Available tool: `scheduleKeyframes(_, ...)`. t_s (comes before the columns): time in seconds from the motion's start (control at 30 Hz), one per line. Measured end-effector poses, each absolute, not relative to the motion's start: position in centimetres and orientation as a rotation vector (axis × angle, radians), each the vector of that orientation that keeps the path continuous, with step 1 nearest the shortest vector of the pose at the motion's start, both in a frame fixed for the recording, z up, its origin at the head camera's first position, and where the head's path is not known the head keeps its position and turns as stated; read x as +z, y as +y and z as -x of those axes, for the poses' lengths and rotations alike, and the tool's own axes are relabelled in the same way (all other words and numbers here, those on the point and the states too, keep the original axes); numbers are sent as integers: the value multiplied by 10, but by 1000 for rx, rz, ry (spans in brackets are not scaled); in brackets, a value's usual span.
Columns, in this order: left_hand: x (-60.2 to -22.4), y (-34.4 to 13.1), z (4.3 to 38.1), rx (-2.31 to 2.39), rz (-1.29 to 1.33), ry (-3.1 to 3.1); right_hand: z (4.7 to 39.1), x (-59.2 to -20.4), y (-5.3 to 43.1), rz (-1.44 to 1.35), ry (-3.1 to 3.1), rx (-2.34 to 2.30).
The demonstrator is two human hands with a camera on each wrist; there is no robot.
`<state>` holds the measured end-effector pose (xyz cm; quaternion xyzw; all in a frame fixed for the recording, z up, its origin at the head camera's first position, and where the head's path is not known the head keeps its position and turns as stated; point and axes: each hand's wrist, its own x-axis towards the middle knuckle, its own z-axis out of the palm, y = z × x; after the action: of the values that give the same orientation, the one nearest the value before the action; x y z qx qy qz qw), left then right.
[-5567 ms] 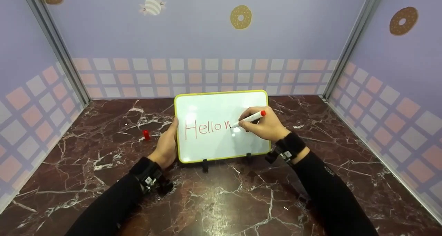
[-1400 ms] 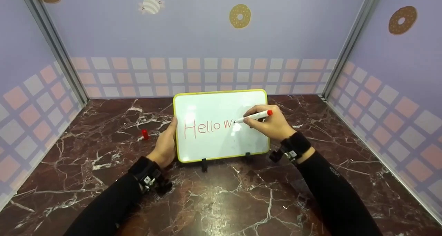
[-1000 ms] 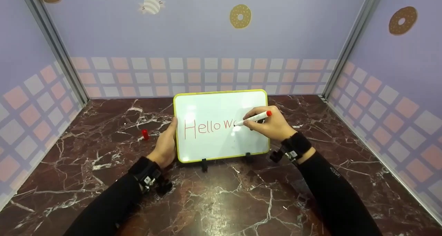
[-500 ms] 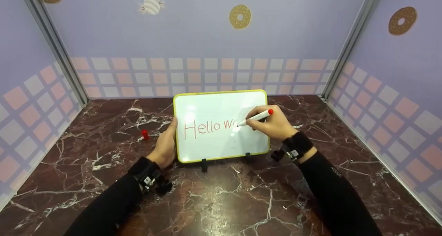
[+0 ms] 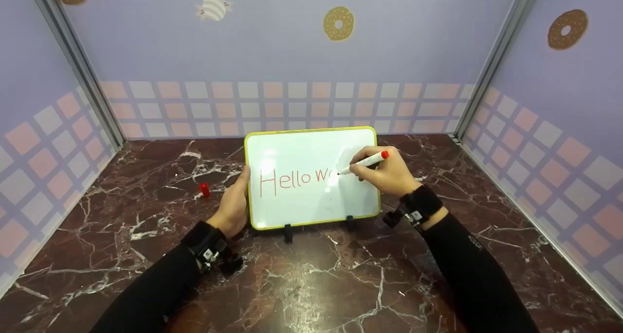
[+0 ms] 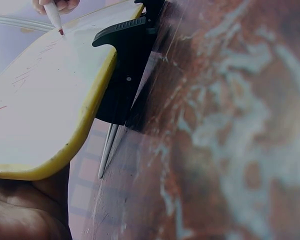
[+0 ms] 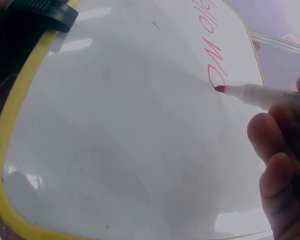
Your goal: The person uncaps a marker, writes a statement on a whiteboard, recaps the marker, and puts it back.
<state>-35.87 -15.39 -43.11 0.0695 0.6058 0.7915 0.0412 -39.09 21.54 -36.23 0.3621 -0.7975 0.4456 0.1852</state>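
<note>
Sleeves (image 5: 151, 279), black, are nearest your head camera; print on the right one is too small to read. Your left hand (image 5: 231, 206) rests at the left edge of the whiteboard (image 5: 297, 206); its other fingers pass behind the board, so I cannot tell whether they are curled or straight. Two black stand feet (image 5: 288, 233) (image 5: 350, 219) catch the board's lower edge, on the brown marbled table (image 5: 340, 289).

Your right hand (image 5: 388, 173) pinches the white marker (image 5: 368, 160) between thumb and fingers, before the board's right half. Long axis: from the bare nib, down and to the left of your fingertips, up to the red end above the hand. Key relation, per the right wrist view: nib right at the lower end of the last curved stroke; firm contact cannot be confirmed. Your right hand is clearly the nearer to that stroke.

Writing, in red: "Hello w", then a curve open on the right, readable as "c" or part of an "o". Barrel carries small print, illegible. No brand readable.

Red cap (image 5: 204, 190): on the table, just left of your left hand, well apart from the marker. Beyond: lilac wall (image 5: 272, 46) with tile pattern and doughnut prints.
</note>
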Motion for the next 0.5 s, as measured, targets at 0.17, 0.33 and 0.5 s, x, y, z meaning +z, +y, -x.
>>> scheduleKeyframes(0.17, -431, -154, 359, 2420, -223, 1842, 392, -362, 215, -1026, -2220, 1264)
scheduleKeyframes(0.33, -430, -154, 359, 2426, -227, 1828, 394, -363, 216, -1038, -2210, 1248)
scheduleKeyframes(0.5, -431, -154, 359, 2421, -218, 1846, 393, -364, 213, -1029, -2198, 1255)
